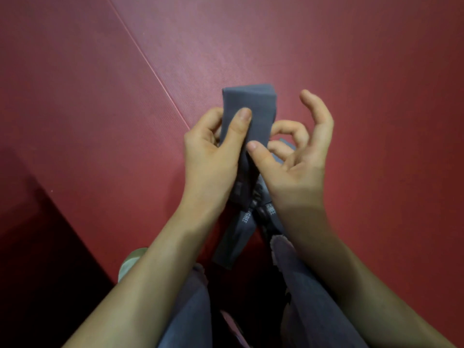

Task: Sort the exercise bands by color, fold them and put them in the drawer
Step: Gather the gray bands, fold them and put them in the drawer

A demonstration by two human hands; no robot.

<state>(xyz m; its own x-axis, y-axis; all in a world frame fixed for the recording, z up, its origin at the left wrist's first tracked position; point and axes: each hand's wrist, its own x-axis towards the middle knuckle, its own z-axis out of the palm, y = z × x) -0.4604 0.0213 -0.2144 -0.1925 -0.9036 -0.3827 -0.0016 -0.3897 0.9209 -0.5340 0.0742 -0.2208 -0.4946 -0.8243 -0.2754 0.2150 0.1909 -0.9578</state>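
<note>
Head camera looks down at two hands close together, both holding one grey-blue cloth exercise band (253,106). The band is folded over at the top and held up above the red floor mat (100,96). The left hand (213,156) grips it, thumb in front and fingers behind. The right hand (296,167) pinches it with its thumb and first finger, and its other fingers stick out loose. The band's ends have white letters on them and hang down by knees in blue jeans (308,297).
</note>
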